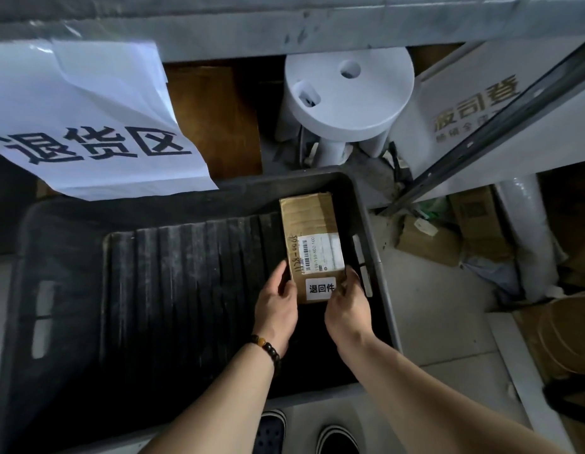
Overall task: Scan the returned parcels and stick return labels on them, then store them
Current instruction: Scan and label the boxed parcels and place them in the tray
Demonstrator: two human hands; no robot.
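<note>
Parcel [312, 224] lies inside the black crate [252, 188], along its 3 o'clock wall; nothing else shows in the crate. Left grip [276, 306] and right grip [347, 309] clasp the parcel's near end, either side of the white return label [321, 289]. Small, stiff, taped cardboard: probably light, not slippery, best held by its long edges.
</note>
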